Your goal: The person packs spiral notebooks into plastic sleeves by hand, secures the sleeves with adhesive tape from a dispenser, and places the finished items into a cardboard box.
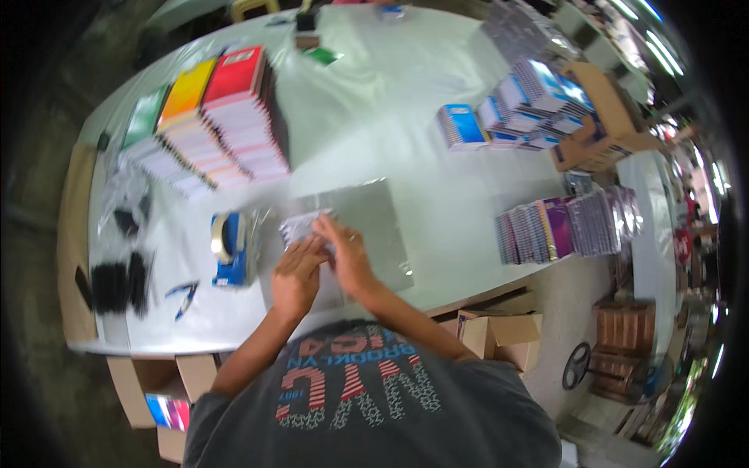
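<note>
On the white-covered table (374, 117) in front of me lies a small grey-and-white bundle (299, 228), apparently in clear plastic; its exact kind is partly hidden by my hands. My left hand (298, 274) presses on its near side with the fingers close together. Across from it my right hand (345, 251) holds the bundle's right side, fingers bent over it. Beneath and to the right spreads a flat stack of clear plastic sleeves (374, 226). Just left of the bundle stands a blue tape dispenser (232, 269) carrying a roll of tape (226, 238).
Tall stacks of spiral notebooks (242, 117) rise at the far left. Blue notebooks (464, 127) and a row of wrapped ones (554, 226) sit at right, near an open carton (601, 117). Snips (184, 299) and black binding pieces (111, 287) lie left. Cartons (503, 335) stand below the table edge.
</note>
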Action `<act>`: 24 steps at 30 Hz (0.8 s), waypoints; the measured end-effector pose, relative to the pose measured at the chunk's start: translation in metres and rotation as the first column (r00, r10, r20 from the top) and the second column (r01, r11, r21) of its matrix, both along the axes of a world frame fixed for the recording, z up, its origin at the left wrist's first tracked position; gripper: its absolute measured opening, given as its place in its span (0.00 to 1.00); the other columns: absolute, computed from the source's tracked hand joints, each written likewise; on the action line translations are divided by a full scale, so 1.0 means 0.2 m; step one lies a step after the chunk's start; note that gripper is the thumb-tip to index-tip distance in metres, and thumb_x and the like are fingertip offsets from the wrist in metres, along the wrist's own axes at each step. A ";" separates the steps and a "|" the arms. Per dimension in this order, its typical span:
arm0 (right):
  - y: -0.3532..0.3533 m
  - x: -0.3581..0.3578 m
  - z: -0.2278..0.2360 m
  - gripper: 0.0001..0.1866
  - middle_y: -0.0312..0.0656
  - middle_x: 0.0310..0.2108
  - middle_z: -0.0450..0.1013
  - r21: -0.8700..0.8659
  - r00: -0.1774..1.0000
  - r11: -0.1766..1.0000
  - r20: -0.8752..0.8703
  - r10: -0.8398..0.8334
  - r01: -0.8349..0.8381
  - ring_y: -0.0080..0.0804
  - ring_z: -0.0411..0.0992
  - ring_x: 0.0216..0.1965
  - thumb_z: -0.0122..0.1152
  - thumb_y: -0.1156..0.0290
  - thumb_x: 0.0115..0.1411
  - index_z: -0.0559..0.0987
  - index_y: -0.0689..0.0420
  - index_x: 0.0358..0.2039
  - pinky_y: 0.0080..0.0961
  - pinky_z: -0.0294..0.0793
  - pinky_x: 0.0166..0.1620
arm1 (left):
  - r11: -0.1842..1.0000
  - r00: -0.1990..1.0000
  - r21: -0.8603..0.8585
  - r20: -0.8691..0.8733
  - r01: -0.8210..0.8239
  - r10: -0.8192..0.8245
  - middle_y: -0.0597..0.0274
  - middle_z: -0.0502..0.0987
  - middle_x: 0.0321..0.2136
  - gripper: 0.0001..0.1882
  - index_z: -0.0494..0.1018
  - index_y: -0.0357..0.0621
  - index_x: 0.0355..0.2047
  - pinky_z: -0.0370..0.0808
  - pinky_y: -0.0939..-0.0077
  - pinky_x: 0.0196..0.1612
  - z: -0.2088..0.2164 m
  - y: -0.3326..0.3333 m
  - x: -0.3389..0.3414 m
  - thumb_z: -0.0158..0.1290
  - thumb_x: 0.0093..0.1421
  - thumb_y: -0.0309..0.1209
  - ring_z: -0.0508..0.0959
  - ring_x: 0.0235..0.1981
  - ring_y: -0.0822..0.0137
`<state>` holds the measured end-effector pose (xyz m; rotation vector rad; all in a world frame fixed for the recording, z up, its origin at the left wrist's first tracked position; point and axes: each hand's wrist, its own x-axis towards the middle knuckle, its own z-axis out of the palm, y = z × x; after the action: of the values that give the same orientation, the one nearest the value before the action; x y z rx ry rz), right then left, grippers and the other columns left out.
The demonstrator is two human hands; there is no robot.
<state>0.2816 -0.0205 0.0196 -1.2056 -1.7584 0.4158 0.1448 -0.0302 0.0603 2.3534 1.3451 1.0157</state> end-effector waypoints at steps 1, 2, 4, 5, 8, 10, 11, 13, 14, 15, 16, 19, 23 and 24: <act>0.00 0.01 -0.03 0.27 0.46 0.48 0.73 0.023 1.000 1.000 0.009 -0.012 0.012 0.41 0.68 0.53 0.59 0.81 0.49 0.70 0.56 0.52 0.37 0.64 0.51 | 0.997 0.999 0.055 0.002 0.046 -0.046 0.51 0.78 0.41 0.10 0.76 0.41 0.32 0.69 0.63 0.52 -0.01 -0.03 -0.02 0.54 0.49 0.16 0.77 0.45 0.54; 0.00 0.02 -0.01 0.22 0.44 0.46 0.74 0.090 1.000 0.996 0.021 0.003 -0.005 0.39 0.68 0.53 0.61 0.80 0.48 0.74 0.56 0.46 0.35 0.64 0.51 | 1.000 1.000 0.023 -0.019 0.010 -0.009 0.51 0.78 0.41 0.10 0.76 0.41 0.32 0.69 0.63 0.52 0.01 -0.06 -0.06 0.54 0.49 0.16 0.77 0.45 0.54; 0.01 0.04 0.00 0.16 0.41 0.45 0.75 0.146 0.999 0.989 0.020 0.035 -0.038 0.36 0.68 0.53 0.64 0.79 0.47 0.78 0.55 0.39 0.33 0.64 0.50 | 0.989 0.985 0.052 0.115 -0.138 0.132 0.55 0.79 0.36 0.09 0.76 0.42 0.30 0.71 0.67 0.44 0.10 -0.09 -0.11 0.56 0.47 0.17 0.78 0.38 0.56; 0.02 0.03 -0.01 0.14 0.39 0.44 0.76 0.182 1.000 0.983 0.020 -0.002 -0.001 0.34 0.68 0.53 0.65 0.78 0.47 0.78 0.55 0.36 0.32 0.64 0.50 | 0.952 0.968 0.182 0.094 -0.248 0.234 0.56 0.78 0.34 0.14 0.76 0.43 0.33 0.68 0.66 0.40 0.10 -0.06 -0.20 0.59 0.44 0.19 0.75 0.35 0.55; 0.01 0.04 -0.01 0.12 0.36 0.44 0.76 0.214 0.999 0.977 0.019 -0.026 0.021 0.31 0.69 0.52 0.67 0.77 0.46 0.79 0.53 0.33 0.30 0.63 0.50 | 0.709 0.717 -0.181 0.023 -0.682 0.696 0.50 0.74 0.36 0.16 0.72 0.38 0.43 0.67 0.66 0.45 0.13 0.00 -0.49 0.55 0.53 0.25 0.72 0.42 0.53; 0.02 0.02 -0.02 0.13 0.35 0.44 0.76 0.221 1.000 0.975 0.007 -0.001 -0.001 0.30 0.68 0.52 0.68 0.77 0.45 0.79 0.52 0.33 0.29 0.62 0.50 | 0.599 0.699 -0.503 -0.015 -0.623 0.715 0.57 0.74 0.31 0.16 0.74 0.39 0.42 0.67 0.68 0.39 -0.04 0.00 -0.73 0.52 0.58 0.37 0.71 0.35 0.61; 0.02 0.02 -0.02 0.13 0.35 0.44 0.76 0.216 1.000 0.976 -0.009 0.029 -0.026 0.30 0.68 0.52 0.68 0.77 0.45 0.79 0.52 0.33 0.29 0.62 0.50 | 0.416 0.685 -0.826 0.051 -0.380 0.727 0.61 0.73 0.28 0.18 0.75 0.39 0.41 0.67 0.71 0.37 -0.01 0.02 -0.78 0.51 0.60 0.41 0.69 0.32 0.65; 0.02 0.03 0.00 0.13 0.35 0.44 0.76 0.233 0.999 0.972 0.043 -0.006 -0.004 0.29 0.69 0.52 0.69 0.76 0.45 0.79 0.52 0.33 0.29 0.62 0.50 | 0.300 0.711 -0.891 -0.036 -0.341 0.702 0.67 0.67 0.23 0.18 0.76 0.42 0.39 0.62 0.78 0.32 0.03 0.06 -0.80 0.50 0.60 0.44 0.63 0.27 0.70; 0.03 0.04 0.01 0.13 0.35 0.44 0.76 0.221 0.999 0.975 0.055 0.000 -0.012 0.29 0.69 0.52 0.69 0.76 0.44 0.79 0.52 0.33 0.28 0.61 0.50 | 0.184 0.759 -0.944 -0.092 -0.272 0.645 0.74 0.60 0.18 0.18 0.77 0.46 0.38 0.58 0.85 0.26 0.03 0.07 -0.81 0.49 0.61 0.47 0.58 0.21 0.75; 0.03 0.03 0.02 0.13 0.35 0.44 0.76 0.216 0.999 0.976 0.048 0.021 -0.031 0.29 0.69 0.52 0.69 0.76 0.44 0.79 0.52 0.33 0.28 0.61 0.50 | 0.173 0.744 -0.944 -0.101 -0.281 0.660 0.74 0.60 0.18 0.18 0.77 0.46 0.38 0.58 0.85 0.26 0.02 0.07 -0.84 0.49 0.61 0.47 0.58 0.21 0.75; 0.02 0.02 0.03 0.12 0.36 0.42 0.77 0.202 0.998 0.979 0.058 -0.002 -0.009 0.30 0.69 0.51 0.69 0.76 0.44 0.80 0.53 0.31 0.28 0.61 0.51 | 0.209 0.769 -0.955 -0.029 -0.210 0.639 0.69 0.68 0.25 0.19 0.77 0.44 0.38 0.61 0.80 0.30 0.00 0.06 -0.86 0.49 0.60 0.47 0.60 0.24 0.74; 0.02 0.02 0.03 0.09 0.37 0.41 0.78 0.194 0.998 0.981 0.056 -0.023 0.011 0.30 0.70 0.50 0.69 0.75 0.44 0.80 0.54 0.29 0.27 0.61 0.51 | 0.266 0.740 -0.964 0.181 0.003 0.647 0.59 0.73 0.46 0.18 0.78 0.43 0.36 0.67 0.70 0.42 -0.13 -0.05 -1.01 0.48 0.61 0.43 0.69 0.36 0.67; 0.03 0.03 0.02 0.11 0.36 0.42 0.77 0.183 0.998 0.983 0.054 -0.021 0.011 0.30 0.70 0.50 0.70 0.75 0.44 0.77 0.53 0.27 0.29 0.60 0.50 | 0.553 0.436 -0.733 0.680 0.396 0.589 0.52 0.64 0.57 0.07 0.77 0.41 0.27 0.66 0.62 0.54 -0.21 -0.34 -1.02 0.51 0.58 0.29 0.69 0.53 0.53; 0.02 0.02 0.02 0.12 0.35 0.43 0.77 0.191 0.999 0.982 0.050 -0.015 0.005 0.30 0.70 0.50 0.70 0.75 0.44 0.74 0.52 0.27 0.30 0.59 0.50 | 0.470 0.661 -0.878 0.406 0.091 0.631 0.54 0.71 0.47 0.07 0.77 0.40 0.27 0.69 0.66 0.46 -0.27 -0.35 -1.05 0.51 0.57 0.29 0.73 0.44 0.57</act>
<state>0.2860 -0.0158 0.0227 -1.0963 -1.7907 0.2059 -0.0654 -0.1012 0.0067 0.8199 1.4389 0.8535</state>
